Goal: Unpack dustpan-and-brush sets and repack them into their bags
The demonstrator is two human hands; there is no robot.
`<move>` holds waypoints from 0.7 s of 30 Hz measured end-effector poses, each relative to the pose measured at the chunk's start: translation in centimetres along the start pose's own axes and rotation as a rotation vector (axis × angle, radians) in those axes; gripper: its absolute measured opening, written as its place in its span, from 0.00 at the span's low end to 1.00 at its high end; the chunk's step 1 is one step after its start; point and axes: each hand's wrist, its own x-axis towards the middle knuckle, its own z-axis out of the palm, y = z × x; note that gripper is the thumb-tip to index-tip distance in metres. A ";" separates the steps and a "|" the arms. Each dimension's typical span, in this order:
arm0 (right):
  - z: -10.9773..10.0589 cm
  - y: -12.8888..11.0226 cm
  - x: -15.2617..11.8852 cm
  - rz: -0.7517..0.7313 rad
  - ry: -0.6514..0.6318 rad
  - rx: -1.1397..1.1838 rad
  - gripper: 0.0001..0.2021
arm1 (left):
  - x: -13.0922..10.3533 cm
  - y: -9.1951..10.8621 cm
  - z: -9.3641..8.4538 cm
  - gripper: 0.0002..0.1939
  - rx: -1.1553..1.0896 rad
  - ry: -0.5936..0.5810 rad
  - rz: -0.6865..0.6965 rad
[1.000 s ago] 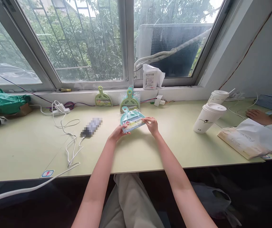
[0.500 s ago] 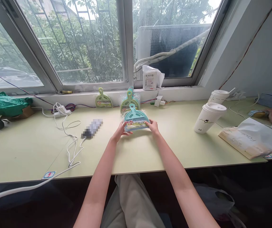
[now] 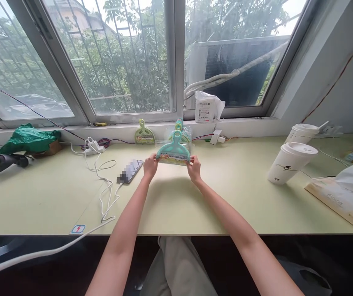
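Observation:
A turquoise mini dustpan and brush set (image 3: pixel 174 149), wrapped in clear plastic with a printed label, is held out over the table by its two lower corners. My left hand (image 3: pixel 150 166) pinches the left corner, fingers curled. At the right corner, my right hand (image 3: pixel 194 167) grips in the same way. The set's handle points toward the window. Just behind it stands a stack of similar dustpan sets (image 3: pixel 180 125), partly hidden by the held one. Further left, a green dustpan set (image 3: pixel 145 133) leans upright against the wall below the sill.
Left of my arms lie a phone (image 3: pixel 131 170) and a white cable (image 3: pixel 108 193). Two lidded paper cups (image 3: pixel 290 162) and a tissue pack (image 3: pixel 343 195) are on the right. A power strip (image 3: pixel 94 148) and green bag (image 3: pixel 30 137) sit at the back left.
The held dustpan set has moved away from me toward the stack and tipped back flatter. My left fingers, earlier stretched beneath it, are now curled at its edge. The view has shifted left.

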 end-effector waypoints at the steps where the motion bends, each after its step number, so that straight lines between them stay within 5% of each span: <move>1: 1.7 -0.2 0.5 -0.030 -0.006 -0.018 0.10 | 1.2 -0.9 -0.9 0.10 0.032 0.016 -0.002; 6: 11.7 -1.0 3.5 -0.086 -0.046 -0.042 0.04 | 6.9 -7.1 -4.2 0.10 0.147 0.077 -0.111; 10: 19.5 -0.3 5.8 -0.056 -0.082 -0.055 0.04 | 11.3 -12.7 -4.9 0.09 0.182 0.084 -0.199; 18: 28.6 5.2 11.4 0.033 -0.054 -0.222 0.09 | 20.9 -20.1 -1.3 0.05 0.135 0.050 -0.131; 21: 30.7 6.8 13.0 0.038 -0.034 -0.289 0.15 | 23.5 -21.7 0.9 0.14 0.086 0.106 -0.164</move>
